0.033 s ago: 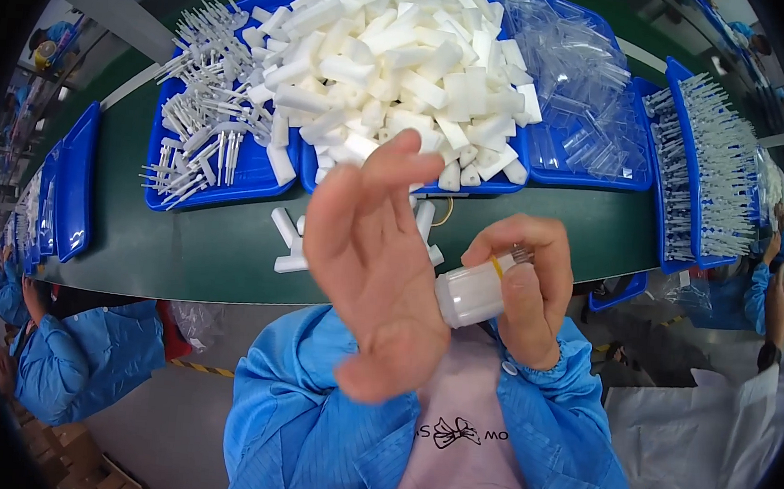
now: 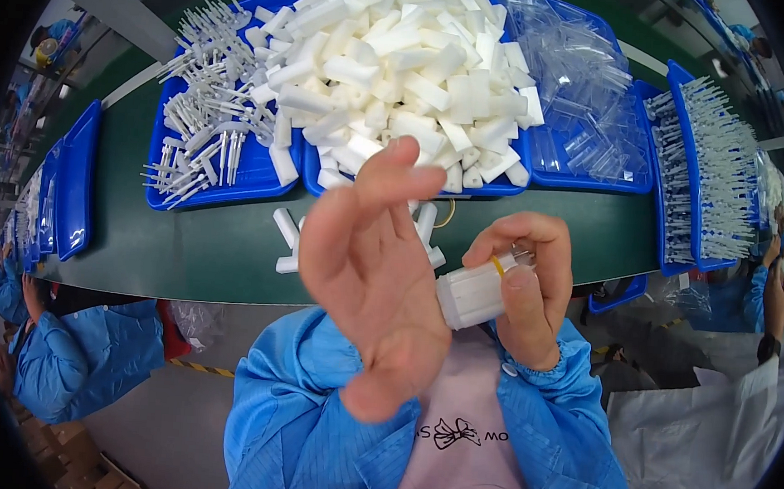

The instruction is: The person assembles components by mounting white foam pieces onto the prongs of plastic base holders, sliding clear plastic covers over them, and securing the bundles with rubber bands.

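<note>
My right hand (image 2: 531,291) grips a bundle of white and clear tube-like pieces (image 2: 475,296) with a yellow rubber band round it. The bundle lies tilted, its wide white end toward my left hand (image 2: 375,289). That hand is open, palm turned to the bundle, fingers apart and slightly curled, thumb stretched downward. Its palm edge meets or nearly meets the bundle's end; I cannot tell which. Behind my left hand, a few loose white foam pieces (image 2: 286,227) lie on the green table.
Across the green table (image 2: 173,256) stand blue trays: one of thin white stick-like parts (image 2: 206,113), one heaped with white foam blocks (image 2: 405,64), one of clear plastic pieces (image 2: 585,85). Stacked trays of white stick-like parts (image 2: 720,167) stand at right. Co-workers in blue sit at both sides.
My left hand has shifted very slightly, its thumb a little lower. The bundle stays in my right hand, nearly unmoved.
</note>
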